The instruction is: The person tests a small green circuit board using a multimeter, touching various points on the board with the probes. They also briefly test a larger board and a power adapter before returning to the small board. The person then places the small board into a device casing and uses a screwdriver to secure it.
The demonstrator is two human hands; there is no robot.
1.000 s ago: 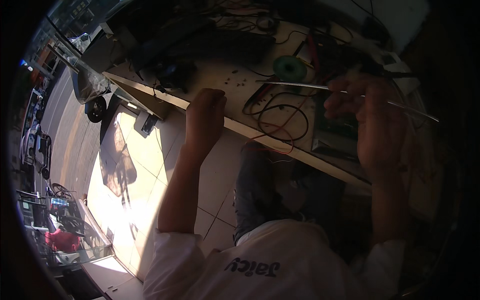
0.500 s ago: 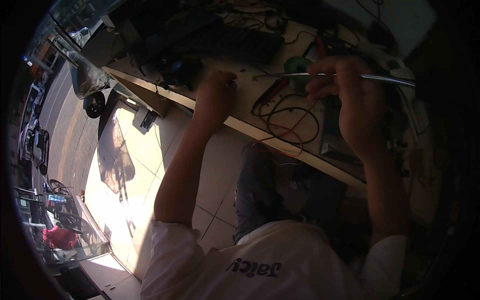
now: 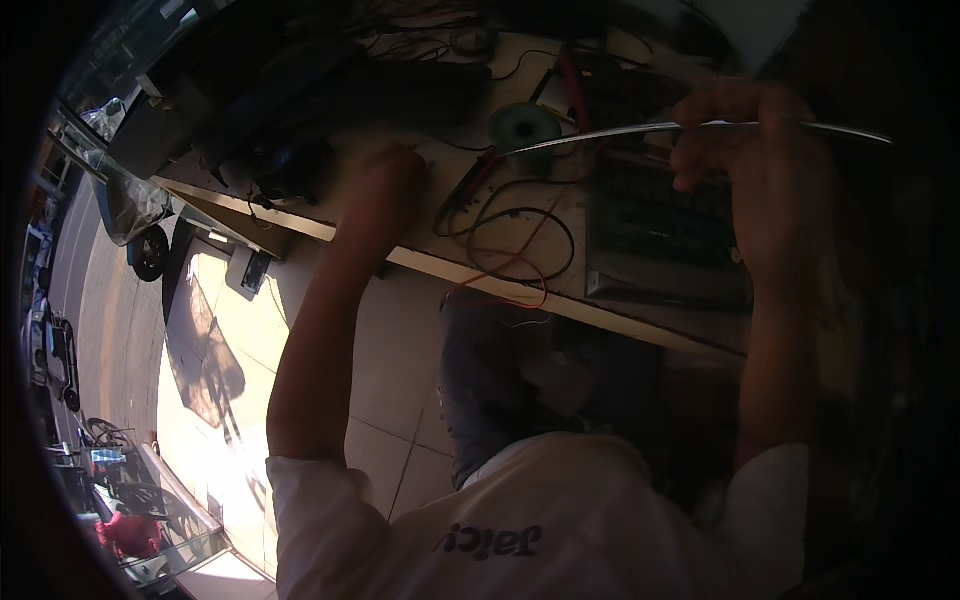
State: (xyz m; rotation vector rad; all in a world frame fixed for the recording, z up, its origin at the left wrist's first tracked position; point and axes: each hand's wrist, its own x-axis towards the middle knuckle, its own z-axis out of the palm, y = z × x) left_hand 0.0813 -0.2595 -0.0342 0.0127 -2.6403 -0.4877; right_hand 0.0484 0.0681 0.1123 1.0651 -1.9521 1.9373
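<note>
My right hand [image 3: 775, 165] is raised over the right part of the workbench [image 3: 480, 262]. It grips a slim, shiny metal tool [image 3: 640, 132] with a pointed end, held almost level and pointing left. The tool's tip appears just below a green spool [image 3: 525, 125] with a dark centre. My left hand [image 3: 385, 195] is over the bench near its front edge, fingers curled together. Motion blurs it, and anything between the fingertips is too small to tell. Between the hands lie red and black cables [image 3: 530, 215], partly looped over the front edge.
Below my right hand lies a box-like unit [image 3: 655, 235] with green parts. A dark, long object [image 3: 415, 100] and more cables [image 3: 475, 40] lie farther back. Dark gear [image 3: 285, 165] sits left of my left hand. My legs [image 3: 490, 375] are under the bench; tiled floor [image 3: 385, 400] shows left.
The whole view has shifted, so the bench appears farther left. My right hand has moved right relative to the bench, drawing the tool's tip toward the spool. My left hand stays curled, now blurrier.
</note>
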